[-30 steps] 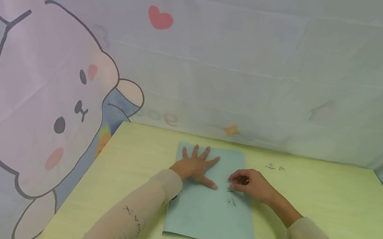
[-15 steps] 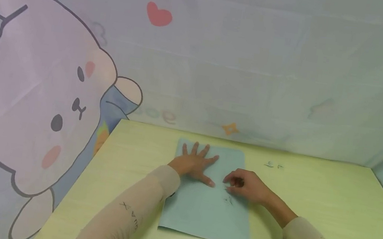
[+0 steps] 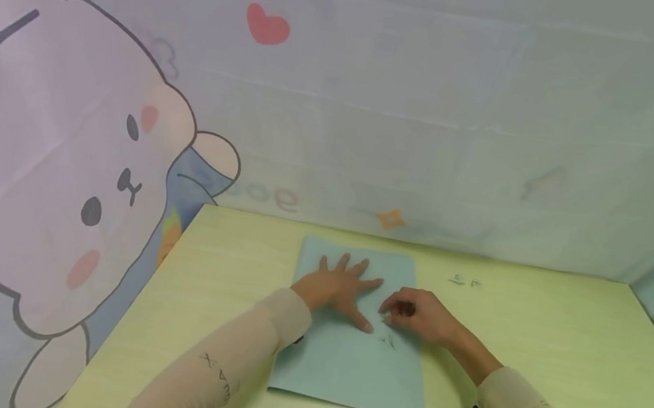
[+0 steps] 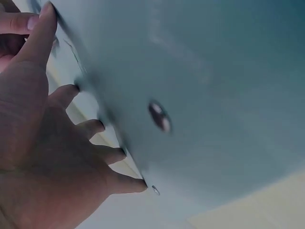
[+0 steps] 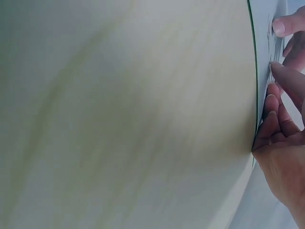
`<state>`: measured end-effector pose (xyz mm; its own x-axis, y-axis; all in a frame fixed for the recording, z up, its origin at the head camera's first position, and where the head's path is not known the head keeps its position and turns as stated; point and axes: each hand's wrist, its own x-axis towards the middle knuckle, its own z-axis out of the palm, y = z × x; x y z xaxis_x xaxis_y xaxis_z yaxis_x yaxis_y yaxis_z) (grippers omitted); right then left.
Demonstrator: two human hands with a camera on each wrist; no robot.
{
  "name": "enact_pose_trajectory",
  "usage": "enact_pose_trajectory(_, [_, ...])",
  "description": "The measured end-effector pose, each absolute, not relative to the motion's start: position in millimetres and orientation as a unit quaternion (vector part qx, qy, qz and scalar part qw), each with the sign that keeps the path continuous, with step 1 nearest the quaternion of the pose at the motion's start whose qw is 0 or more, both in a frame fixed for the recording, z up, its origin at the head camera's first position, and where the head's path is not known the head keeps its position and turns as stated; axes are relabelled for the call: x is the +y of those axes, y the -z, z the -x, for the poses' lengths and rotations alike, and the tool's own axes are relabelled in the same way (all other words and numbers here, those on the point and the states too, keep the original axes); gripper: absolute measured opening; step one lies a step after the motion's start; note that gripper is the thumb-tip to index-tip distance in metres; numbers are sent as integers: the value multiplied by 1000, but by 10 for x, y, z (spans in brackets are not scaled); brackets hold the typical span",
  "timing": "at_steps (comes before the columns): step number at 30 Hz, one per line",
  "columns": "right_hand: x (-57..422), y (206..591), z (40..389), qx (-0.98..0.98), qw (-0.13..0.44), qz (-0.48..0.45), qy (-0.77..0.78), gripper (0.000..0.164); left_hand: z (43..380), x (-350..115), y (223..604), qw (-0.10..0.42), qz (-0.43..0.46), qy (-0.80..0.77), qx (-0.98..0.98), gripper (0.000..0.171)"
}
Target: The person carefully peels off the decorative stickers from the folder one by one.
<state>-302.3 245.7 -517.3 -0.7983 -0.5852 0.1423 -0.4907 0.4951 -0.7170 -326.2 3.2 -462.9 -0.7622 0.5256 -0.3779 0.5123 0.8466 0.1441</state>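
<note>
My left hand (image 3: 339,296) lies on a light blue sheet (image 3: 347,374), its fingers and thumb spread wide. On the sheet's right half, my right hand (image 3: 421,315) has curled fingers, with thumb and index tips close together at a small dark-lined piece, mostly hidden by them. Just below the fingertips is another small dark-lined piece (image 3: 388,341). The left wrist view shows the spread left hand (image 4: 57,157) against the sheet, where a shiny oval spot (image 4: 159,117) is visible. In the right wrist view, the right hand's fingertips (image 5: 270,90) are at the sheet's edge area.
Two similar small dark-lined pieces (image 3: 465,280) lie on the pale yellow table (image 3: 533,344), right of the sheet. A cloth backdrop (image 3: 441,108) with a large cartoon rabbit (image 3: 140,150) rises behind and to the left. Black wrist clips show at the cuffs.
My left hand has slid slightly toward the near side of the sheet, its fingers still spread. My right hand has shifted a little left. The sheet has moved slightly left in view.
</note>
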Motion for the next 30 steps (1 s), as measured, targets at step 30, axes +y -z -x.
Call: enact_pose_trajectory(30, [2389, 5122, 3026, 853, 104, 309, 408, 9, 3177, 59, 4631, 197, -268, 20, 943, 105])
